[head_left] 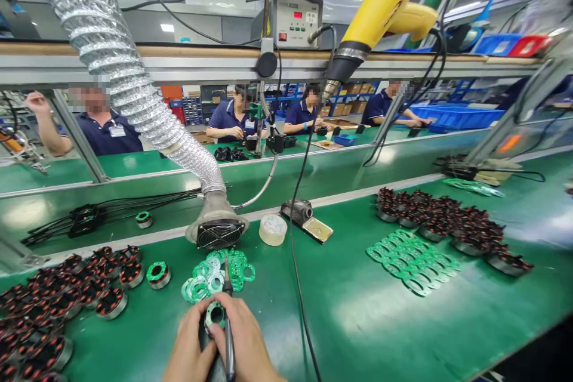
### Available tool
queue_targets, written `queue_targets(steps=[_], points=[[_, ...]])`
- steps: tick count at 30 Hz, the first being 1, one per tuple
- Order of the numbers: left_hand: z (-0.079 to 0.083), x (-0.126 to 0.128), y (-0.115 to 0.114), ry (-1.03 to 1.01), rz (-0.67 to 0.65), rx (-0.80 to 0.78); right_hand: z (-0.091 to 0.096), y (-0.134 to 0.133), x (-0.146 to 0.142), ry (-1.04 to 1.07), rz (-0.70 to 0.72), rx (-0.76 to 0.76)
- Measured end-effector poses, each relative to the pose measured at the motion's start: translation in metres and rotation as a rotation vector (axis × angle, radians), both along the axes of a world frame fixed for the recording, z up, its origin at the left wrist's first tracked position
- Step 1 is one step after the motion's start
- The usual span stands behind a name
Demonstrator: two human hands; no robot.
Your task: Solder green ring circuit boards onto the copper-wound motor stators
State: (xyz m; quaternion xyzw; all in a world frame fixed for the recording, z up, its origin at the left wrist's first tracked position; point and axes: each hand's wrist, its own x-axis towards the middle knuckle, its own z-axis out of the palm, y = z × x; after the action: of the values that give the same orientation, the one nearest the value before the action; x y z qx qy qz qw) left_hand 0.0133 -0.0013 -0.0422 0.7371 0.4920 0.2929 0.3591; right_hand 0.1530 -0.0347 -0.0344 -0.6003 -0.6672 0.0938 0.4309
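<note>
My left hand (188, 340) and right hand (247, 335) curl round a stator (209, 314), right also holding an iron (229, 334); likely aligning, soldering wants steadiness.

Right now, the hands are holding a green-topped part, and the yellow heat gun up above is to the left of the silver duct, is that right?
Not quite: in the head view, the yellow heat gun is to the right of the silver duct. The left hand and right hand do hold the green-topped part.
</note>
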Motion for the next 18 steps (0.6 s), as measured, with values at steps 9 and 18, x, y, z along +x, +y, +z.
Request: queue_targets(steps=[9,18], points=[[0.034,-0.003,-0.002,0.122,-0.041,0.006,0.03,-0.005,0.047,-0.02,-0.099,0.154],[0.08,-0.042,0.099,0.062,0.313,0.063,0.027,0.059,0.152,0.005,-0.233,0.061]])
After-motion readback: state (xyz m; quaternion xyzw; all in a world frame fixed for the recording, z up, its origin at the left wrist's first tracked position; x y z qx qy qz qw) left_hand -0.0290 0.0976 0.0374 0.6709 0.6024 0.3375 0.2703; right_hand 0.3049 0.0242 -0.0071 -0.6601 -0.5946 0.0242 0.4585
